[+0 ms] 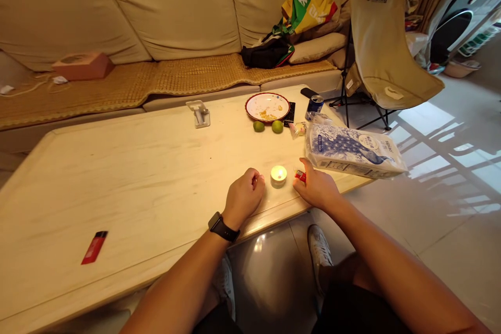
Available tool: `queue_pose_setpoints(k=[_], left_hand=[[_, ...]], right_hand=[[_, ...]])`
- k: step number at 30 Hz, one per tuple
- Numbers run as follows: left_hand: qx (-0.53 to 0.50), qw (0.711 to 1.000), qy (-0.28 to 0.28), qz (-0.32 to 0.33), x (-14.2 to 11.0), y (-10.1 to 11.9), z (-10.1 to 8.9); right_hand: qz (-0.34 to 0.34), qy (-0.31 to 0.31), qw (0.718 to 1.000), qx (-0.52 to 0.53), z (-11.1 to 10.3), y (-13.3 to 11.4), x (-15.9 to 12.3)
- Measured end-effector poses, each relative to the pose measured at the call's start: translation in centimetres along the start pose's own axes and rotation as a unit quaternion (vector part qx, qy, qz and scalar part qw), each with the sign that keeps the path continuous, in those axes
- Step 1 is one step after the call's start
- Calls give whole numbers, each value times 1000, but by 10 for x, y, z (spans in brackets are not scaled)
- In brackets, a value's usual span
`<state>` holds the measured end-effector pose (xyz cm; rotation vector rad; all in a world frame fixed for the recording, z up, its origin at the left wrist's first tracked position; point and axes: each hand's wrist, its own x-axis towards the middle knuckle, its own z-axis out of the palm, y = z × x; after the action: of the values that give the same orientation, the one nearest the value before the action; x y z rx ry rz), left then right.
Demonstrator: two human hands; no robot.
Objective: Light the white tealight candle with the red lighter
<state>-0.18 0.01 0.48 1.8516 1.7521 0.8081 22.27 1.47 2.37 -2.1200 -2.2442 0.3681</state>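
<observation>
Left hand [245, 198]: curled into a closed fist, knuckles upward, resting at the near part of the table; whether anything lies inside the fist cannot be determined. A black wristwatch [224, 226] is worn on that wrist. Right hand [316, 185]: narrow pinch, thumb and fingers closed on a red lighter [300, 176], which is partly hidden by the fingers and projects from the side of the hand facing the left hand.

A lit tealight candle [278, 175] stands on the pale wooden table [117, 177] between the two hands, just beside the held lighter and touching neither hand. A second red lighter [94, 247] lies flat on the table, well to the left of the left hand.

Ahead of the hands, beyond the candle, are two green limes [277, 126] and a red-rimmed plate [267, 107] bearing food residue. Further ahead of the right hand stands a drink can [314, 107]. A plastic-wrapped pack printed with a peacock [354, 148] lies just ahead of the right hand and to its right. A small white stand [200, 114] sits ahead of the left hand, near the far table edge, with a beige sofa [176, 15] beyond it
</observation>
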Motion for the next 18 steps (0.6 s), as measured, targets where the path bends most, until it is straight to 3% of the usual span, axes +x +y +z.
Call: queue_pose_setpoints(k=[6, 18], left_hand=[[6, 1000, -6, -9, 0, 0, 1], [2, 1000, -8, -3, 0, -2, 1]], right_hand=[[33, -10, 999, -11, -2, 8, 0], [31, -19, 999, -14, -1, 8, -1]])
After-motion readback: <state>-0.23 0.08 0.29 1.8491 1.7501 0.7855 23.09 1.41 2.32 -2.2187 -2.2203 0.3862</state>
